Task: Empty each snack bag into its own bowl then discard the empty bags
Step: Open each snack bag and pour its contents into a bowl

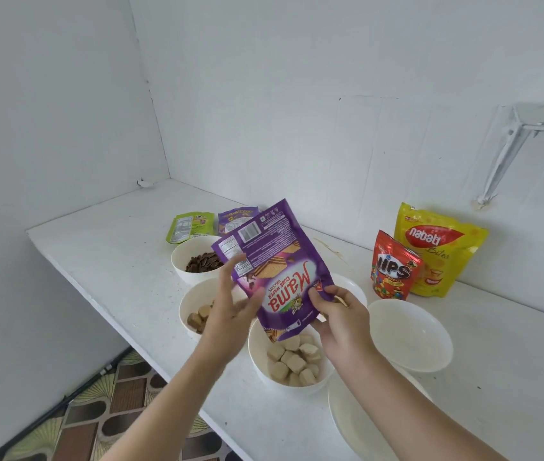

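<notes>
Purple wafer bag [280, 261] is hanging upside down at the centre of the view. Its open mouth is pointing down just above the near bowl [292, 361] at six o'clock. The right hand [337, 314] is pinching the bag's lower right corner. The left hand [230, 301] is lying against its left edge, fingers almost straight, steadying rather than gripping.

Likely risks: the mouth is sitting over the bowl's far rim rather than its middle, so late cubes may be bouncing onto the counter [114, 261]. They could also land in the neighbouring middle bowl [194, 314] at nine o'clock and mix the snacks. With only a corner pinched, the bag could be slipping. Whether anything is remaining inside cannot be told.

- Near bowl: holding pale wafer cubes.
- Middle bowl: holding tan cubes, partly hidden by the left hand.
- Far bowl [191, 261], ten o'clock: holding dark brown pieces.
- Empty bowl [410, 334], three o'clock: showing nothing inside.
- Green bag [191, 227] and small purple bag [234, 221], eleven o'clock: lying flat, probably emptied.
- Red bag [393, 271] and yellow bag [437, 254], two o'clock: standing upright, seemingly still full.
</notes>
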